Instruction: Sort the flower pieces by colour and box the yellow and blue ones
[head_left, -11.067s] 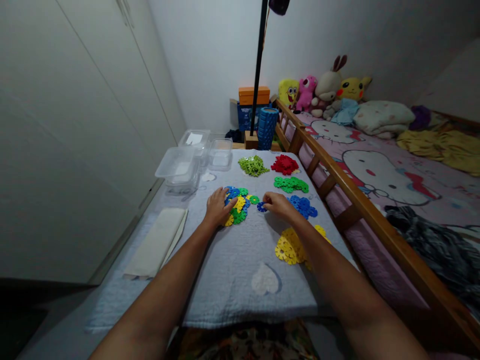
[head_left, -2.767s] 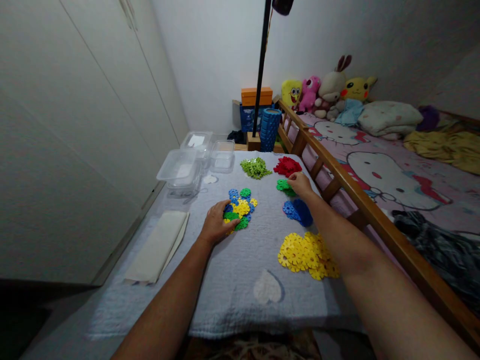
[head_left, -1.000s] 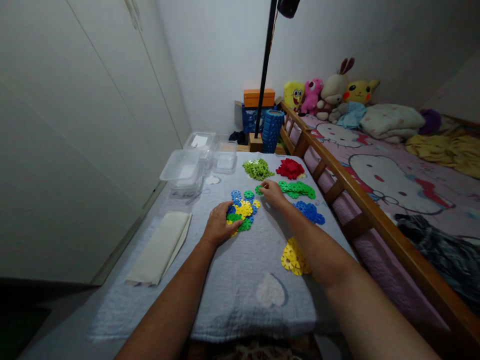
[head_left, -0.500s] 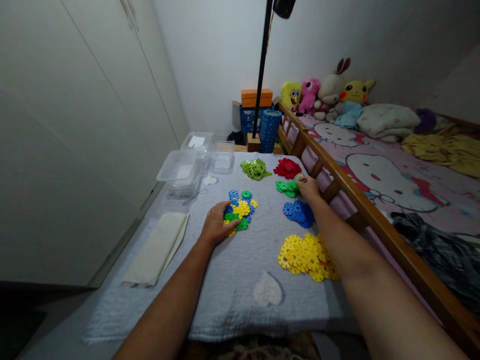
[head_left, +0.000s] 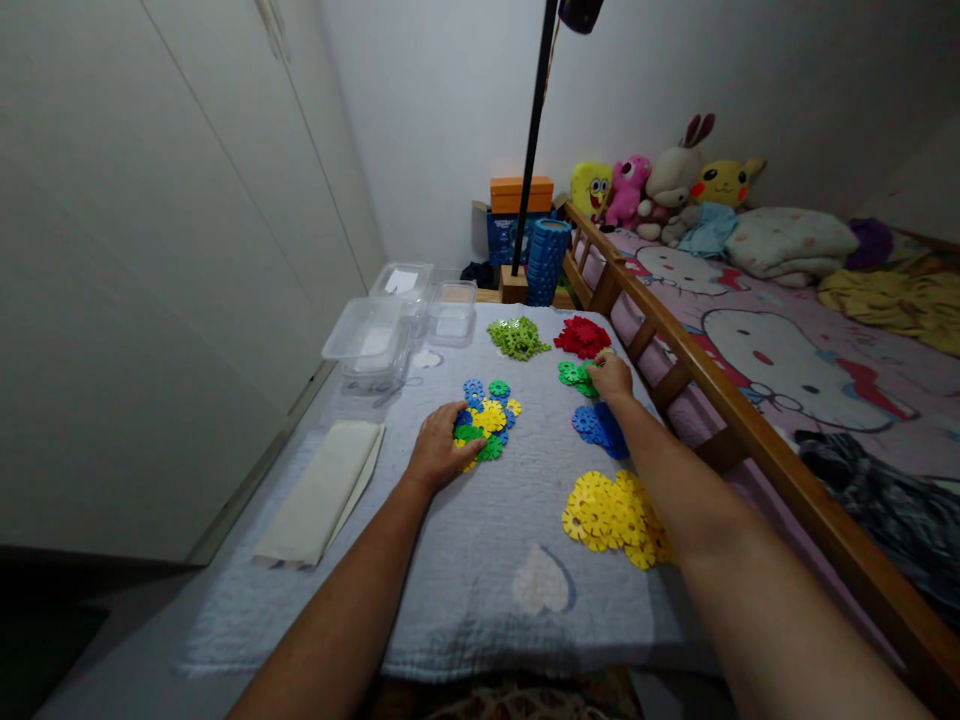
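Observation:
My left hand lies beside a small mixed cluster of plastic snowflake discs in blue, yellow and green. Its thumb and fingers are spread apart and touch the near left edge of the cluster. Farther off on the right, my right hand is at a small pile of green snowflake discs, fingers curled together onto its right side; the fingertips are partly hidden. Red snowflake discs are heaped just behind it. Blue snowflake discs and a larger spread of yellow snowflake discs lie nearer, partly covered by my right forearm.
Light green pieces form a heap at the back. Clear plastic boxes stand at the back left, with a folded cream cloth in front. A wooden bed rail borders the table's right side. A black pole rises behind.
My right hand has shifted slightly left, farther over the green discs. My left hand stays at the mixed cluster. The whole view has moved a little.

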